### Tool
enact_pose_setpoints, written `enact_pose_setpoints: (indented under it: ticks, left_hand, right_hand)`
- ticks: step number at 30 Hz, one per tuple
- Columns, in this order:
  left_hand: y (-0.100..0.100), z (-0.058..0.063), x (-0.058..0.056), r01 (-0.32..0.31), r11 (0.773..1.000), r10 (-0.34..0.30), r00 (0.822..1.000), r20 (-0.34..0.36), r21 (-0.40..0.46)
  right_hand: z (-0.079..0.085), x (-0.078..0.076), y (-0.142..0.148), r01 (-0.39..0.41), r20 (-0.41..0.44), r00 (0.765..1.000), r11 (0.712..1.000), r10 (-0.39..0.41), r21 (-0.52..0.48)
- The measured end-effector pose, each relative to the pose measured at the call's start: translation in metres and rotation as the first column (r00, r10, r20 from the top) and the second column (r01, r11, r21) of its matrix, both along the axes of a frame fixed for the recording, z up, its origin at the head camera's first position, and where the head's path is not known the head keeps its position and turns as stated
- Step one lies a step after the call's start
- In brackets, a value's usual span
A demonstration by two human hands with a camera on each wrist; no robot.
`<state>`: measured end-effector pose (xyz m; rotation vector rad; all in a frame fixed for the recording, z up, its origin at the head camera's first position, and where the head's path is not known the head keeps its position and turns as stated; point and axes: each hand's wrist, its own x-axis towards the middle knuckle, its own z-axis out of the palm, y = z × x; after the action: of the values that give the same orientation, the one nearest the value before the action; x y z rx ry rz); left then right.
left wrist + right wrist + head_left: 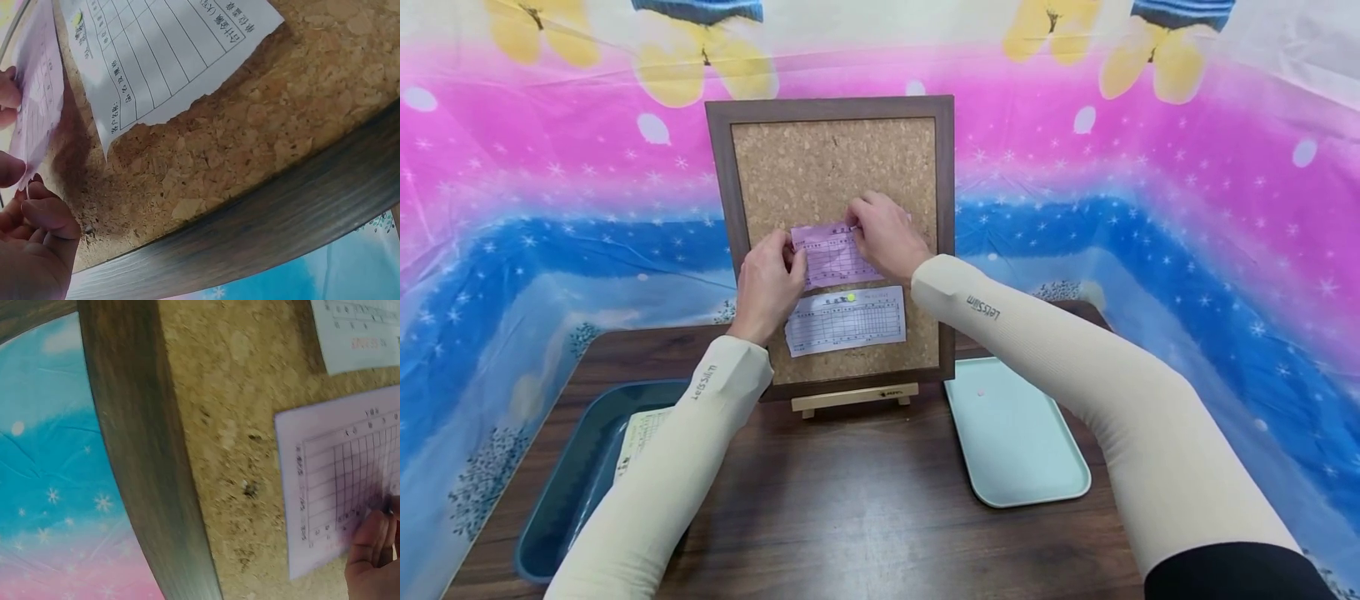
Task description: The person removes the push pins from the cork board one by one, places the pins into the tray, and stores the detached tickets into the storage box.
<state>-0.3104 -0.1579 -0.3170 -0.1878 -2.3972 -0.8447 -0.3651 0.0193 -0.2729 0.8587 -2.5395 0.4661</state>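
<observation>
A pink receipt slip (826,260) lies against a framed corkboard (835,171). My left hand (769,279) pinches its left edge between thumb and fingers. At the slip's upper edge, my right hand (889,237) has its fingers curled in a pinch; I cannot tell whether a pin is between them. In the right wrist view, those fingertips (369,540) overlap the slip's printed grid. Just below hangs a white receipt slip (846,329), held at its top by a yellow-green pushpin (851,297). Its torn edge lifts off the cork in the left wrist view.
A small wooden easel (854,400) supports the board on a dark wood table (850,517). To the right lies a pale green tray (1018,442). A dark teal tray (538,517) on the left holds a yellowish slip (638,433), partly behind my left sleeve.
</observation>
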Motion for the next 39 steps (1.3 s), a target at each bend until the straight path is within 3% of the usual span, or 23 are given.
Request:
enact_pose_setpoints:
  ticks: [7, 19, 30, 39]
  left_hand:
    - [0.0, -0.003, 0.0, 0.001, 1.0, -0.001, 1.0, -0.007, -0.009]
    - [0.001, -0.004, 0.0, -0.003, 1.0, 0.003, 1.0, -0.012, 0.0]
    - [0.001, -0.002, 0.001, -0.005, 1.0, 0.005, 1.0, 0.014, 0.018]
    - [0.002, -0.002, 0.001, -0.006, 0.999, 0.005, 1.0, 0.023, 0.032]
  right_hand:
    - [0.006, -0.001, -0.003, 0.026, 0.041, 0.999, 0.999, -0.028, 0.047]
    - [0.005, 0.0, -0.003, 0.013, 0.082, 0.997, 1.0, -0.015, 0.02]
    - [0.0, 0.002, -0.001, -0.01, 0.051, 0.999, 1.0, 0.01, -0.001]
    - [-0.009, 0.002, 0.004, -0.074, 0.001, 0.997, 0.996, 0.075, -0.041]
